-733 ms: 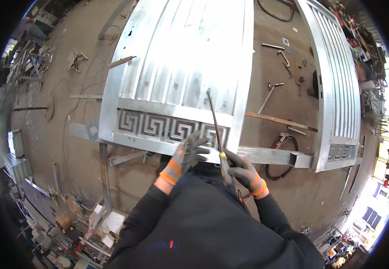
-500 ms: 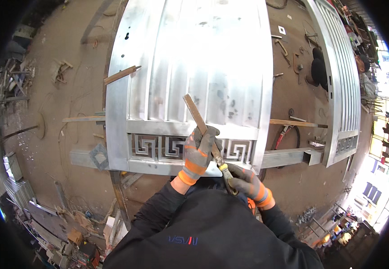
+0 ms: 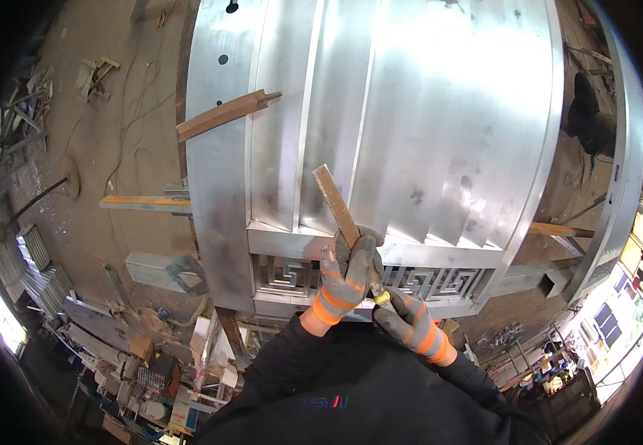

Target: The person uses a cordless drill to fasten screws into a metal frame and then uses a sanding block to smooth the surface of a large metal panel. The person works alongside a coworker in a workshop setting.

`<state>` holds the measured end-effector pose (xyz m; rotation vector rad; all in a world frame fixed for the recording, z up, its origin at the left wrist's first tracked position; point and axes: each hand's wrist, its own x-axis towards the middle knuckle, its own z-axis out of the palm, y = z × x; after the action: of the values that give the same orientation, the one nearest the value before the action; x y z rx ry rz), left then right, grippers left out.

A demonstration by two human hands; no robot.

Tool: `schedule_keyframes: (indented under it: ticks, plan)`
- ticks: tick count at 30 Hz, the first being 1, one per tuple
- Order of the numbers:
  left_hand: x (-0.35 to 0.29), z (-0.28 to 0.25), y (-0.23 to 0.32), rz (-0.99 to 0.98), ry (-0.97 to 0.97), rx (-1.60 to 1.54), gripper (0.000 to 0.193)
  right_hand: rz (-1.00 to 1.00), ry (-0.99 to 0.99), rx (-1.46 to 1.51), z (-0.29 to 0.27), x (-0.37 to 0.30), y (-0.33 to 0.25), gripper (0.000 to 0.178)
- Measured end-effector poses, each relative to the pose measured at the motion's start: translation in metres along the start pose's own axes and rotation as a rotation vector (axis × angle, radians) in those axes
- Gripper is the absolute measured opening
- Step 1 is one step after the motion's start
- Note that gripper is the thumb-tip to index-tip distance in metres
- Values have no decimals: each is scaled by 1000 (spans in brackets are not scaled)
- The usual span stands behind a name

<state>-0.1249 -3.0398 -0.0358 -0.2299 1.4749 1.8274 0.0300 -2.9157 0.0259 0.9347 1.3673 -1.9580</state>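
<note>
A flat file (image 3: 335, 200) with a long brownish blade and a yellow ring at its handle slants up and left over the lower part of a silver metal door panel (image 3: 396, 111). My left hand (image 3: 345, 271), in a grey and orange glove, wraps round the blade's lower part. Closed at the handle end is my gloved right hand (image 3: 410, 324); it covers much of the handle. Beneath the hands runs a strip of square-spiral metal fretwork (image 3: 440, 282) along the panel's near end.
A brown bar with a narrow tip (image 3: 225, 115) lies across the panel's left edge. Metal beams (image 3: 155, 268) stick out on both sides below the panel. Another silver panel (image 3: 628, 163) stands at the right. A person's dark-clothed legs (image 3: 591, 119) show between the panels.
My view has shifted, so the panel looks larger and farther right. Both hands keep hold of the file, which stays slanted over the panel; the right hand sits a little lower in view.
</note>
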Motion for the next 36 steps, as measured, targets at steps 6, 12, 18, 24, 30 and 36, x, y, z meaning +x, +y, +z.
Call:
schedule_keyframes:
  ticks: [6, 12, 18, 24, 30, 36]
  plan:
    - [6, -2, 4, -48, 45, 19, 21, -9, 32, -34, -5, 13, -3, 47]
    - [5, -4, -1, -40, 19, 46, 20, -222, 26, -207, -14, 22, 6, 52]
    - [6, -12, -3, -50, -46, 47, 20, 17, -156, 140, -23, 24, 2, 44]
    - [17, -33, 14, -173, -248, -139, 29, 140, -288, 334, -26, 28, -10, 67]
    - [14, -37, 24, -238, -120, -19, 31, -454, 312, -772, -13, 34, -26, 48]
    - [18, -50, 18, -286, -224, -137, 32, -599, 457, -1038, -4, 35, -32, 50]
